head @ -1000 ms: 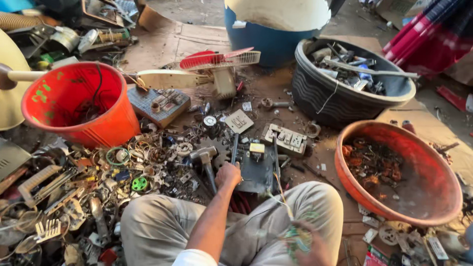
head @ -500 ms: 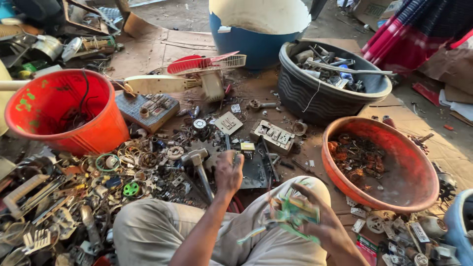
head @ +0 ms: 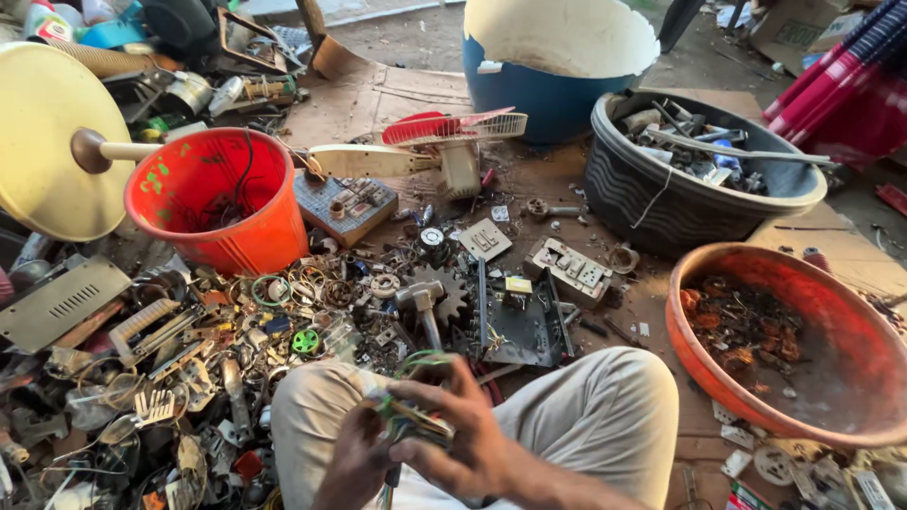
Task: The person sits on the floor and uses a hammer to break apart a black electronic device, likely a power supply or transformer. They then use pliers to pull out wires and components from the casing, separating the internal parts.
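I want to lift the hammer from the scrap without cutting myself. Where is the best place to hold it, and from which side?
Grip the hammer by its handle, which points toward the person's knees, coming from above on the near side. The metal head lies at the far end beside a toothed gear, so that end looks less safe.

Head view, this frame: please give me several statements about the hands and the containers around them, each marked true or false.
1. Both hands, left hand and right hand, hold a bundle of green wires. True.
2. The hammer is in the right hand. False: it lies on the ground among scrap.
3. The orange bucket stands to the person's left. True.
4. The black tub is empty. False: it holds scrap parts.
5. The shallow red basin is on the person's right. True.
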